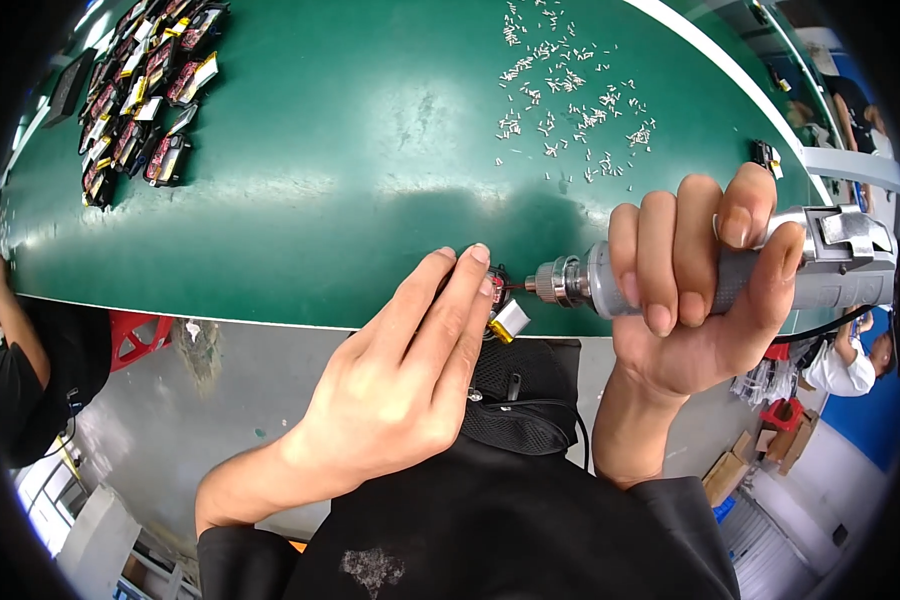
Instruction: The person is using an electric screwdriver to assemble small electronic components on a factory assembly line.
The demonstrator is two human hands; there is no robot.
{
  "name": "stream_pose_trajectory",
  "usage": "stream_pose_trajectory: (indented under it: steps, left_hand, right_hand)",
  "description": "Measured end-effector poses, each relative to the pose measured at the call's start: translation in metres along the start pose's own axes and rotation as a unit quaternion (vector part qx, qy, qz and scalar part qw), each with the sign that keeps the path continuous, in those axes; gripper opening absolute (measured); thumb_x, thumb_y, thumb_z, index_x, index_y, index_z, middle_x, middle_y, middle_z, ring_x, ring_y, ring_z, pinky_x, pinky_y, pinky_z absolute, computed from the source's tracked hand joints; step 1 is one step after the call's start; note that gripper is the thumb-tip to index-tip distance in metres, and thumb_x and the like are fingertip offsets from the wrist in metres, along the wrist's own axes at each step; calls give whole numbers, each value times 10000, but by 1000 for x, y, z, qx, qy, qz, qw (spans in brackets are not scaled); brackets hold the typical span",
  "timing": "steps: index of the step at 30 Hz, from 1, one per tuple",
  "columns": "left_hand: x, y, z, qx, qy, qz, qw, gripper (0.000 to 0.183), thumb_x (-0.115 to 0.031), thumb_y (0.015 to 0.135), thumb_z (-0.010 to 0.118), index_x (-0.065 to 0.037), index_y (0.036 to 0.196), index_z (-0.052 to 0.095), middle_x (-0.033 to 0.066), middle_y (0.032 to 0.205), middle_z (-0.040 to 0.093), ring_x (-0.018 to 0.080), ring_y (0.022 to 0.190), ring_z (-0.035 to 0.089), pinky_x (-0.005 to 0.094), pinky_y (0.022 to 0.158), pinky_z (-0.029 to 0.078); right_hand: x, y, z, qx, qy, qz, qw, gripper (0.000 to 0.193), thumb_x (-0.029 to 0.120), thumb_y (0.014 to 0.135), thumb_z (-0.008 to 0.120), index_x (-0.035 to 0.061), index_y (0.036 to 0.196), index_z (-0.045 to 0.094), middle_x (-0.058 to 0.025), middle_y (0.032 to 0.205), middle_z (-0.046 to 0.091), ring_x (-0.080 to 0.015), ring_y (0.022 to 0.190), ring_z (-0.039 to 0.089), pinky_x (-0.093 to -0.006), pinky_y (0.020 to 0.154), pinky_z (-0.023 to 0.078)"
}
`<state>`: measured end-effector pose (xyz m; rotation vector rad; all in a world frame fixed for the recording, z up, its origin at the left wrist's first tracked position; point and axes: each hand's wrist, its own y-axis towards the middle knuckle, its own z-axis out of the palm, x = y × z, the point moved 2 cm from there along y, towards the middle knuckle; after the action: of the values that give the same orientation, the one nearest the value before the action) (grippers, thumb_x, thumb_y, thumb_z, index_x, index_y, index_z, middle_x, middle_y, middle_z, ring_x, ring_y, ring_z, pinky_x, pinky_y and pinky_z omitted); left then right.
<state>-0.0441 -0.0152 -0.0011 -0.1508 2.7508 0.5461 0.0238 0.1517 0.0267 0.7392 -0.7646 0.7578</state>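
what i watch from here is the line between the driver (pixel 738 277) and the unit (pixel 498 272). the unit shows at the near edge of the table (pixel 320 220), between the two hands: just right of the left hand (pixel 400 375), and left of the right hand (pixel 695 285). the left hand is by far the nearer, its straight, close-set fingers lying over part of the unit; its thumb is hidden from me, so i cannot tell whether it pinches or only presses. the right hand is wrapped around the driver.

the driver's long axis runs nearly straight across my view, nose to the left, tail to the right. its thin bit (pixel 523 287) points at the unit's red board (pixel 499 290), and the tip seems to meet it, though looking down i can't judge height, so i won't swear to contact. the unit's own long axis i can't read with the fingers covering its left side. a silver pack (pixel 511 319) with a yellow end juts from it toward the table's near edge. the pins (pixel 572 82) lie scattered beyond the right hand, and the pile (pixel 160 62) of similar units sits well apart, far to the left.
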Motion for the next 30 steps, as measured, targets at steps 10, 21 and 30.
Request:
stream_pose_trajectory:
  steps: [10,21,30]
  left_hand:
    - [8,-1,3,-31,6,39,999,370,10,631,621,148,974,626,245,1091,605,336,963,597,344,769,553]
    - [5,2,0,-18,-32,-1,999,363,64,657,644,121,1014,606,208,1133,602,335,943,606,369,738,560]
    - [5,4,-6,12,-25,11,1000,405,15,637,692,118,1017,597,215,1149,586,341,954,593,372,742,545]
  right_hand:
    - [1,6,-3,50,10,30,998,280,358,996,405,99,917,474,43,535,373,-67,429,369,-238,505,350]
    - [-2,6,3,86,-5,35,996,278,370,993,401,108,917,451,39,534,376,-74,431,394,-237,505,368]
    - [7,7,-1,91,4,50,995,274,369,992,407,114,920,475,32,535,386,-81,434,401,-246,528,371]
